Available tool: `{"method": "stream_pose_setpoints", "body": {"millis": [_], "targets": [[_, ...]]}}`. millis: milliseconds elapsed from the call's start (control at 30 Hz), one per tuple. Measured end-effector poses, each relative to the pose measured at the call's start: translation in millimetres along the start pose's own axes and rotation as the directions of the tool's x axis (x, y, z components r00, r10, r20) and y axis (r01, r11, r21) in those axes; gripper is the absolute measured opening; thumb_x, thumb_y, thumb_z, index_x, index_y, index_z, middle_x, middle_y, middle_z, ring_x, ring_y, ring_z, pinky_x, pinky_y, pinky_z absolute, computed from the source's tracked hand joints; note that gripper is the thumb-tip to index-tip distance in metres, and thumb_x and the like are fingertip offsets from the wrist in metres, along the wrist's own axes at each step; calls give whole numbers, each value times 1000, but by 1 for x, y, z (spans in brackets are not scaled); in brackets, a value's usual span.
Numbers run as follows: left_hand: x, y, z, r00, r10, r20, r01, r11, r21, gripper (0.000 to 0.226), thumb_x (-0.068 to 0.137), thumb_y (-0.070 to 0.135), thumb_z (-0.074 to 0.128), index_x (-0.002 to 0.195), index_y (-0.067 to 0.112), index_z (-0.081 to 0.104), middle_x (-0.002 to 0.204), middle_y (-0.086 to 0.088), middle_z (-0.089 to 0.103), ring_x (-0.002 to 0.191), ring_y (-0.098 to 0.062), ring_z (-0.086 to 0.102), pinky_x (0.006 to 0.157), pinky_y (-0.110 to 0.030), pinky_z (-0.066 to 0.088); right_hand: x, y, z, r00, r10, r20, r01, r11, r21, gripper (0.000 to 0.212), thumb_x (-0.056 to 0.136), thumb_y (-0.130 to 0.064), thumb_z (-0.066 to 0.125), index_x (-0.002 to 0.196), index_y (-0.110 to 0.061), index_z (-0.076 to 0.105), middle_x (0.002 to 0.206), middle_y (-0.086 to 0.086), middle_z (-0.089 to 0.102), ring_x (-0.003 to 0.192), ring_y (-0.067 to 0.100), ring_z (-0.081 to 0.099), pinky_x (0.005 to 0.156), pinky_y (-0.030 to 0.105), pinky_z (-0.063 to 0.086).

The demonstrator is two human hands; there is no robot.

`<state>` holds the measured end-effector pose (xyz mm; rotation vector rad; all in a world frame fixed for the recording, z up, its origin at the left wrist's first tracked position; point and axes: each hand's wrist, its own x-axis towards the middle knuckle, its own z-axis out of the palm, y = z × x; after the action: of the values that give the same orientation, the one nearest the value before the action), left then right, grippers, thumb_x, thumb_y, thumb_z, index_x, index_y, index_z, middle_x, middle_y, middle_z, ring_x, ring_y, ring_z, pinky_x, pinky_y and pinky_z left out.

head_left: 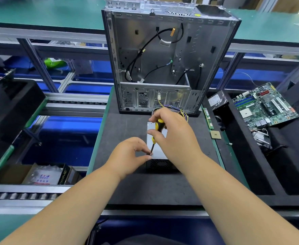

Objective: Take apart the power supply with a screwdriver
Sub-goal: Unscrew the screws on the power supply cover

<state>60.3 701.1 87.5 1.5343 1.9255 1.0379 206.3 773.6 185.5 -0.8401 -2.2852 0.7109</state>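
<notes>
Near edge of table (pixel 127 188): dark mat, both forearms reaching in over it. Left hand (pixel 130 153) w/ fingers curled, thumb and fingertips pinching screwdriver shaft just above tip, at near-left top corner of power supply (pixel 158 148). Right hand (pixel 173 133) wrapped round yellow-black handle of screwdriver (pixel 154 137), tool near upright, tip down on that corner. Screw itself hidden under fingers; can't tell if out yet.

Power supply sitting flat mid-table, grey sheet-metal lid up, perforated vent face toward near edge, wire bundle (pixel 183 114) trailing off far end. Prob. stiff, boxy, fairly heavy for size; thin lid edges likely sharp, smooth top likely slippery under push. Best hold: palm on lid or grip on the side walls, away from vent mesh and wires, so box doesn't skate while torque goes in.

Far edge: gutted PC case (pixel 170 55) standing open, loose cables inside. Right of table: RAM sticks (pixel 208 119), CPU chip (pixel 215 134), motherboard (pixel 263 106) in black tray.
</notes>
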Motion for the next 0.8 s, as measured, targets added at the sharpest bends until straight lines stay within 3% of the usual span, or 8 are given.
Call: {"method": "stream_pose_setpoints", "body": {"millis": [200,300,467,633,800], "targets": [[-1,-1,-2,1000,-5,23,6,998,-55,28,72,18,86,72,40,69,90,15,65,94,-4,63,94,-29,50,-2,-2,-1,999,43,29,-47,989,141,40,83,-1,73,111,-21,53,102,-8,56,92,4,54,80,10,41],[-2,-1,-2,999,-11,40,14,997,-75,33,73,17,86,75,45,69,94,15,64,96,-3,62,95,-20,48,-4,-2,-1,997,36,69,-47,985,164,39,86,0,69,111,-25,52,103,-10,60,96,5,56,84,14,44],[-2,-1,-4,998,2,60,0,999,-33,27,74,19,85,76,42,71,93,16,63,96,1,61,87,-9,42,-4,-1,1,998,-16,58,9,994,112,37,85,-3,67,113,-23,53,102,-15,57,99,-3,50,83,6,38],[-1,2,-3,999,-27,40,28,999,-25,24,76,21,84,73,40,70,93,15,63,95,-1,62,92,-23,48,-6,-1,0,998,-22,57,18,996,84,41,85,-3,65,118,-25,53,101,-17,52,95,-2,49,79,6,38],[0,4,-1,999,-32,38,31,999,26,21,76,24,83,72,37,68,93,14,61,94,-2,60,92,-33,50,-11,-1,0,995,39,96,-55,986,161,50,87,2,58,124,-29,48,104,-15,61,98,6,58,84,17,45]]}}
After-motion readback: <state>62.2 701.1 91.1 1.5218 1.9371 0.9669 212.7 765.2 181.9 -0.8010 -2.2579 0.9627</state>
